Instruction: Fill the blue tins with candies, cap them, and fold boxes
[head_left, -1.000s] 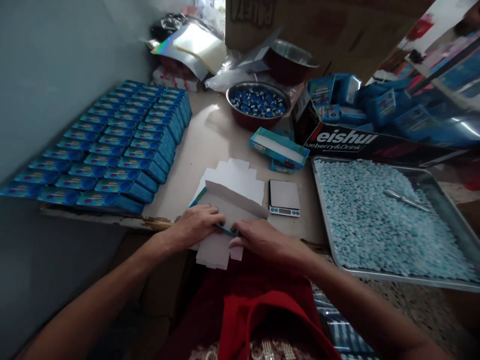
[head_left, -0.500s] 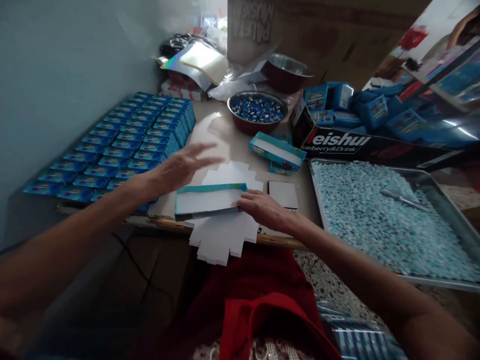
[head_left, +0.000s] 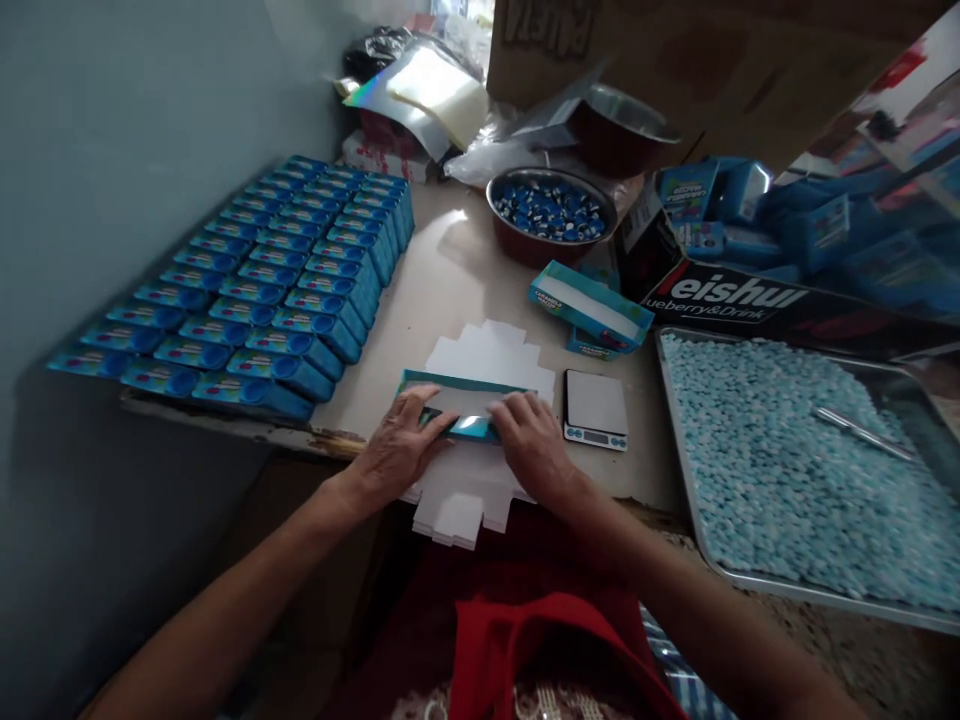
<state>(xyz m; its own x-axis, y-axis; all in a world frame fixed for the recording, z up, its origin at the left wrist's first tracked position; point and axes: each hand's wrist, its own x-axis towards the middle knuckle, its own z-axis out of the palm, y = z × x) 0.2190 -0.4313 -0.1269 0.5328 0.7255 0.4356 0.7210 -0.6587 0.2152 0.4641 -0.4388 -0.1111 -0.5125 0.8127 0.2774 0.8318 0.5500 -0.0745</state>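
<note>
Both my hands grip a long, shallow blue cardboard box (head_left: 469, 402) with a white inside. My left hand (head_left: 405, 440) is closed on its left end, the thumb along the near wall. At the right end, my right hand (head_left: 531, 440) has its fingers bent over the wall. Beneath the box lies a stack of flat white cardboard blanks (head_left: 457, 505), overhanging the table's front edge. Beyond it to the right, a similar open blue box (head_left: 589, 303) rests tilted on another one.
Rows of filled blue packs (head_left: 255, 290) cover the table's left. A small scale (head_left: 595, 408) stands right of the blanks, beside a metal tray (head_left: 690, 490) of pale blue candies with a scoop. Behind are a bowl (head_left: 551, 215) of blue-wrapped pieces and a black carton (head_left: 720, 300) of blue packs.
My left hand has come down from the air onto the box's left end. The box now sits squarer over the blanks, and the view has shifted slightly.
</note>
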